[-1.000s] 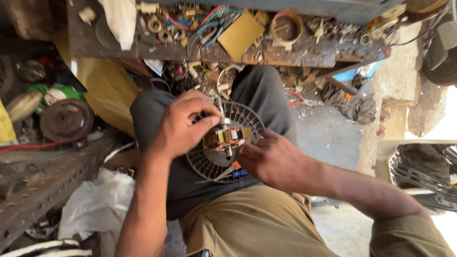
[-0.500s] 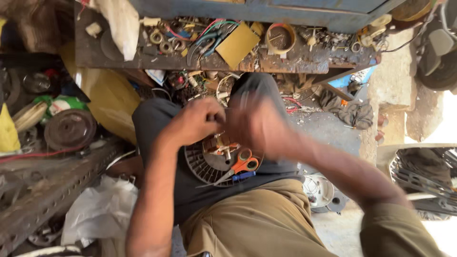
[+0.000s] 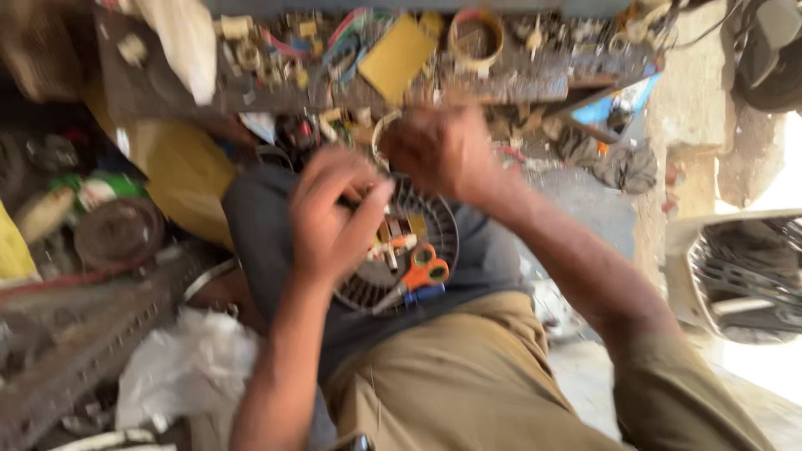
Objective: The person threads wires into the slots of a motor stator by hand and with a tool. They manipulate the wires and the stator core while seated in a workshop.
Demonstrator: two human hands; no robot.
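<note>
Head view: two hands working at a round slotted motor part resting on a lap.

Nearest, khaki trousers (image 3: 468, 376) and a dark cloth (image 3: 267, 225) are carrying the motor part (image 3: 418, 250), with orange-handled scissors (image 3: 422, 271) lying on it. Left hand (image 3: 330, 221) is curling over its left rim, fingers closed on the edge. Right hand (image 3: 443, 154), which was pressing the part's right side a second ago, is now lifting clear toward the bench, blurred, grip not readable; the centre and scissors are showing uncovered. Beyond, a cluttered bench (image 3: 535, 79) is bearing a yellow card (image 3: 399, 57) and a tape ring (image 3: 476, 38).
</note>
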